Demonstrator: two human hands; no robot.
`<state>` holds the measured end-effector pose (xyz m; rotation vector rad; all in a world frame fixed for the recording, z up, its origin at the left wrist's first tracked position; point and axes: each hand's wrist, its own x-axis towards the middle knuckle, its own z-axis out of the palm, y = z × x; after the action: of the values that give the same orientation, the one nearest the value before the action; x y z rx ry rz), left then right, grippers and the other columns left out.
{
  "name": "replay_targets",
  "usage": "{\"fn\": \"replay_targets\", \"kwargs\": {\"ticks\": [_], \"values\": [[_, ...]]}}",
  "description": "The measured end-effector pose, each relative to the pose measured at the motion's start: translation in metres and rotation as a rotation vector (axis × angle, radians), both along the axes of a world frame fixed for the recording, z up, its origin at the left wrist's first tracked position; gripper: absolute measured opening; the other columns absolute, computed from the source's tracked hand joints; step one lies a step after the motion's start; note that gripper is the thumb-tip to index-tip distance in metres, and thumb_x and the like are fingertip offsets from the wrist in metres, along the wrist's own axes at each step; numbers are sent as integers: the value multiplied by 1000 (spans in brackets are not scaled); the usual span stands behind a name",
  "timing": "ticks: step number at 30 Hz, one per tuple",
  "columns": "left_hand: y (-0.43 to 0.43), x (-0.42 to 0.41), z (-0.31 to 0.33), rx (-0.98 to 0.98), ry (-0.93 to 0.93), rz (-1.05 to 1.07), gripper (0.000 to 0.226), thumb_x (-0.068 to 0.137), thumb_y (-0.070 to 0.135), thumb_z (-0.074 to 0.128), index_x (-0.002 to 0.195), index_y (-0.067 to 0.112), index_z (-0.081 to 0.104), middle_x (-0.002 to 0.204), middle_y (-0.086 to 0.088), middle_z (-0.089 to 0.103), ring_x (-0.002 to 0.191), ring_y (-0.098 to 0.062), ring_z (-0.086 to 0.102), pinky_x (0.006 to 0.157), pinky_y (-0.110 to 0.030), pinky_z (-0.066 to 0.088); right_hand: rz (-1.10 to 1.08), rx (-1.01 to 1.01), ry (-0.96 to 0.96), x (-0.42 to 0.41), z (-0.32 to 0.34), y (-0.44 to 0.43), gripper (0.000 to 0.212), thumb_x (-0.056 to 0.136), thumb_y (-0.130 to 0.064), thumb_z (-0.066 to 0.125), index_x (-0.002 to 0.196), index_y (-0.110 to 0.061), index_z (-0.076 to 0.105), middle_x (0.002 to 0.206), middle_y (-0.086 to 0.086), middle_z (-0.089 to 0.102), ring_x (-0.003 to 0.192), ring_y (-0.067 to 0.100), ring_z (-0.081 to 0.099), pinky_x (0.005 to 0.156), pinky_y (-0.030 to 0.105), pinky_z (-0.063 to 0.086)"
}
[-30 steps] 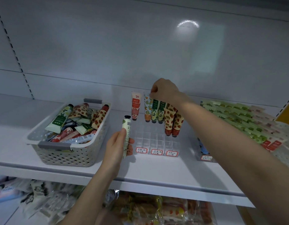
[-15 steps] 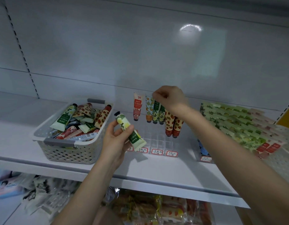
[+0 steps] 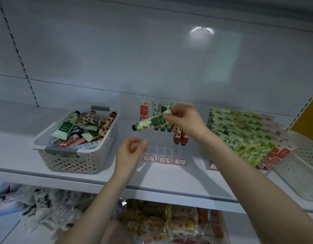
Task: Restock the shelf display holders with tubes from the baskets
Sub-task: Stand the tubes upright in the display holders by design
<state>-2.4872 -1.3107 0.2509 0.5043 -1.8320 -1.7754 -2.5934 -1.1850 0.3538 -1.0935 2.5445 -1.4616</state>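
Pinching a green-and-white tube [image 3: 152, 122] by its crimped end with the right hand [image 3: 184, 120], centre of frame, cap pointing left, nearly sideways in the air just above the clear display holder [image 3: 162, 150]. Not slotted yet. Left hand [image 3: 131, 150] just below and to the left, empty, fingers loosely curled, touching nothing.

Biggest risk from here, imo: knocking over the standing tubes [image 3: 143, 110] already parked cap-down at the back of the holder. Hovering right in front of them with a sideways tube, so easy to clip the red-patterned pair [image 3: 180, 134] or the row behind while swinging it upright. Domino effect likely, being so tall and narrow.

Second worry: only a fingertip pinch on the flat end, nothing supporting the cap end. Easy to lose mid-rotation, then bouncing off the holder onto the shelf [image 3: 169, 180] or over its front edge toward the bagged goods at the bottom of the frame.

Third: picking the wrong slot. Hard to see the clear dividers, and too blurry to read the red-bordered labels [image 3: 164, 159] along the front. Probably belongs with the other green ones, but can't say for sure.

Plenty more waiting in the white basket [image 3: 73, 155] at left, so nowhere near finished.
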Motion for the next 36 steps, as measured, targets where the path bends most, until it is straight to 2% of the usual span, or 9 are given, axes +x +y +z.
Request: {"fn": "replay_targets", "kwargs": {"ticks": [3, 6, 9, 15, 22, 25, 30, 34, 36], "values": [[-1, 2, -26, -471, -197, -12, 21, 89, 27, 60, 109, 18, 60, 103, 6, 62, 98, -11, 58, 81, -17, 41, -134, 97, 175, -19, 15, -9, 17, 87, -24, 63, 87, -7, 66, 76, 5, 60, 68, 15, 54, 63, 26, 43], [-4, 5, -41, -675, -310, -69, 21, 92, 24, 56, 111, 15, 62, 107, 4, 61, 101, -15, 56, 84, -17, 37, -241, 405, 282, -37, 19, -22, 25, 92, -24, 55, 70, -11, 58, 63, 2, 47, 65, 20, 47, 56, 27, 34], [-6, 4, -47, -783, -290, -97, 17, 91, 22, 56, 102, 12, 64, 100, -2, 65, 91, -15, 57, 79, -17, 40, -342, 600, 357, -50, 16, -30, 24, 93, -21, 50, 72, -12, 54, 62, 0, 47, 64, 20, 51, 51, 23, 34], [-8, 2, -52, -816, -275, -79, 18, 92, 24, 55, 103, 14, 64, 104, -2, 65, 87, -7, 50, 82, -14, 37, -417, 775, 491, -60, 13, -43, 33, 91, -8, 49, 61, -13, 37, 61, 0, 42, 63, 21, 50, 45, 21, 27], [-9, 2, -55, -814, -271, -64, 22, 92, 25, 55, 110, 14, 63, 110, -1, 64, 94, -10, 52, 85, -14, 36, -411, 839, 491, -60, 7, -42, 33, 91, -6, 48, 62, -13, 36, 62, 1, 41, 69, 23, 51, 53, 25, 33], [-9, 1, -56, -826, -271, -67, 23, 92, 25, 54, 111, 14, 62, 110, -1, 64, 93, -9, 52, 83, -13, 35, -433, 842, 525, -59, 1, -41, 23, 93, -9, 49, 70, -12, 49, 62, 0, 44, 68, 23, 51, 51, 23, 32], [-10, 1, -57, -825, -272, -61, 23, 93, 26, 53, 112, 15, 62, 111, 0, 64, 93, -8, 52, 85, -14, 37, -455, 894, 597, -57, 5, -38, 22, 94, -20, 51, 73, -13, 48, 75, 2, 49, 76, 21, 46, 66, 28, 35], [-10, 0, -58, -819, -267, -55, 23, 93, 25, 54, 111, 15, 63, 111, 0, 64, 96, -10, 53, 85, -15, 37, -489, 923, 638, -57, 5, -39, 38, 94, -18, 50, 60, -14, 33, 70, 1, 46, 83, 23, 49, 69, 29, 32], [-10, 0, -59, -820, -255, -56, 23, 92, 24, 55, 110, 14, 63, 110, -1, 64, 93, -9, 52, 83, -14, 36, -484, 921, 655, -55, 3, -40, 32, 94, -15, 50, 65, -13, 39, 86, 5, 59, 94, 24, 55, 71, 29, 31]]}}
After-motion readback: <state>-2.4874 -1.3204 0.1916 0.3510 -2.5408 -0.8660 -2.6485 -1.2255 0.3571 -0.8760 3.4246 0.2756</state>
